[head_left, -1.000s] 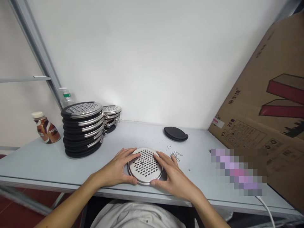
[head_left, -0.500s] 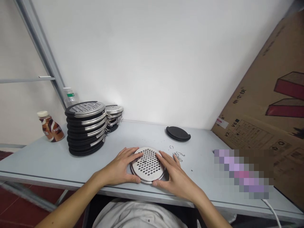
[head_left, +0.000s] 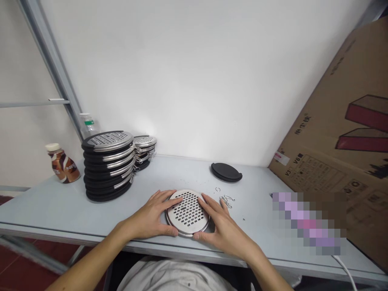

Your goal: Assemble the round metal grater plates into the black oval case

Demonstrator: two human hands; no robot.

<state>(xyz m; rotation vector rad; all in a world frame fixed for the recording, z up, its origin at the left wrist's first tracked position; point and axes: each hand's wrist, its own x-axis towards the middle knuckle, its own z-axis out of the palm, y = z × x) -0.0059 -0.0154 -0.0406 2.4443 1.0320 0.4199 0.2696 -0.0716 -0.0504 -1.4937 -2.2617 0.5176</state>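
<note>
A round silver metal disc with rows of small slots lies on the table near its front edge. My left hand is curved around its left side, fingertips on the top face and thumb at the near rim. On the opposite side, my right hand grips the rim, its fingers also resting on the slotted face. Small metal hooks lie just beyond my right fingers, with a little open ring near them. Farther back sits a black round cover.
To the left stands a tall stack of black-rimmed slotted discs, with a smaller stack behind. A brown drink bottle and a clear bottle are nearby. A large cardboard box leans at right, by a blurred-out patch and white cable.
The view has shifted slightly. Both hands keep the same hold on the slotted disc, and nothing else has visibly moved.
</note>
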